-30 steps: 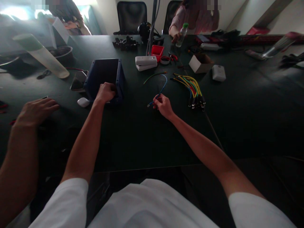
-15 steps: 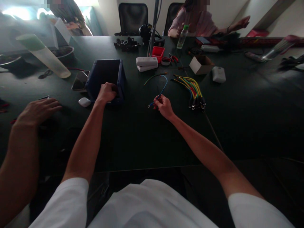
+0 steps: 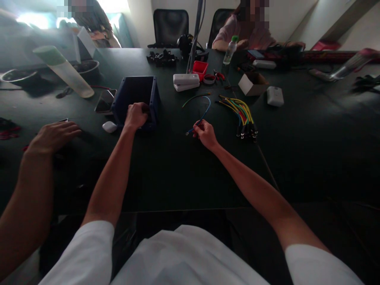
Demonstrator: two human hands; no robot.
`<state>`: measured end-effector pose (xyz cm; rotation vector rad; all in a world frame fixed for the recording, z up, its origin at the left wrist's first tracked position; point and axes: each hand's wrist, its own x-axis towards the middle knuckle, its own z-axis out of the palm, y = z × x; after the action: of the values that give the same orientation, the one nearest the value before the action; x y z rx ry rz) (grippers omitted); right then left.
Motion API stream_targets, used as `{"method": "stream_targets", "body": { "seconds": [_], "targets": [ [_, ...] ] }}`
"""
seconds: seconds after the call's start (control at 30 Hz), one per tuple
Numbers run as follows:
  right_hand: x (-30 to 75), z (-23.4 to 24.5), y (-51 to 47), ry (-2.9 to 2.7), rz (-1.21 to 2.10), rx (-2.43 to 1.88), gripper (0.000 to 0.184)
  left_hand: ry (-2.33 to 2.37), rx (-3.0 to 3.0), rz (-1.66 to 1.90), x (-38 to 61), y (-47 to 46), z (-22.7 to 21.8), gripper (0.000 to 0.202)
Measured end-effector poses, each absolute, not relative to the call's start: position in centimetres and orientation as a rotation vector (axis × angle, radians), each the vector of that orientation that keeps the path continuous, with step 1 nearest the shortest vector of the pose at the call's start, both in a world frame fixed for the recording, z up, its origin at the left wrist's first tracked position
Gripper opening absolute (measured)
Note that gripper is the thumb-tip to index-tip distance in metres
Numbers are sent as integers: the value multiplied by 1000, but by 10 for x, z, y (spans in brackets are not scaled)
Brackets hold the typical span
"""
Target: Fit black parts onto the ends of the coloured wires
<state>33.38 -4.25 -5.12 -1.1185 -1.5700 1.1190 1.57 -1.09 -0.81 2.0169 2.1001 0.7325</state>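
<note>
My left hand [image 3: 137, 114] reaches into a dark blue plastic bin [image 3: 154, 95]; its fingertips are hidden inside, so I cannot see what they touch. Between the closed fingers of my right hand [image 3: 205, 132] is a blue cable [image 3: 208, 106] with a ring terminal at its near end. The cable curves up and away from the hand. Just beyond it lies a short green cable [image 3: 192, 97]. To the right of my right hand rests a bundle of yellow, green, red and blue cables [image 3: 242, 113] with ring terminals at the near ends.
Two white devices [image 3: 186, 80] are stacked near a red tray [image 3: 200, 70] and a pole. An open carton [image 3: 252, 85] and a white case [image 3: 275, 96] stand right. A phone [image 3: 106, 101] lies beside the bin. A co-worker's hand [image 3: 57, 136] rests at left; others sit opposite.
The view has shifted slightly. My left hand has moved a little within the bin, while my right hand still holds the blue cable. The person opposite at right has lowered an arm to the table.
</note>
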Motion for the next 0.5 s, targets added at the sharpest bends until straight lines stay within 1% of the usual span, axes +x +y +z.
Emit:
{"method": "stream_targets", "body": {
  "seconds": [0.3, 0.5],
  "targets": [
    [334, -50, -44, -1574, 1113, -1126, 13, 2143, 2014, 736, 18, -12, -6, 34],
    [335, -51, -43, -1593, 1108, -1097, 11, 2083, 2006, 760, 16, -10, -7, 33]
  ]
}}
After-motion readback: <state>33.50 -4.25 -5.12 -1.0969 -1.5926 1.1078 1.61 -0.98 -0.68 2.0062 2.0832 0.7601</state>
